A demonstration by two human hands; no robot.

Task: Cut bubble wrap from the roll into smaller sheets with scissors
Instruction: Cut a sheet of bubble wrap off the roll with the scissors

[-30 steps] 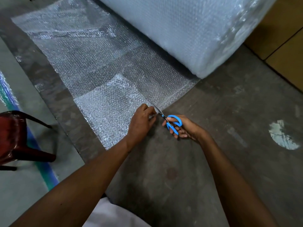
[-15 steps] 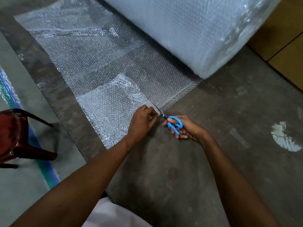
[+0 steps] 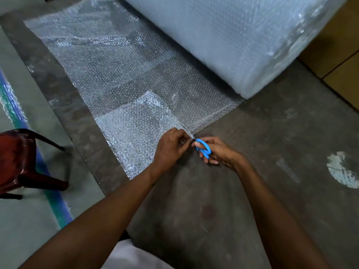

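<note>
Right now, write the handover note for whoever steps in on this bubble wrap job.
Left hand pinches the near edge of the bubble wrap sheet beside the blades.
Right hand grips the blue scissors, tips at the sheet's near edge.
The sheet lies unrolled on the floor, still joined to the roll.
Done: cut barely begun.
Left: cut across toward the roll.

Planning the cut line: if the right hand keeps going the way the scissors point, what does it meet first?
The right hand drives the blue scissors up-left along the bubble wrap sheet; nothing else shows ahead, though depth is unclear.
</note>
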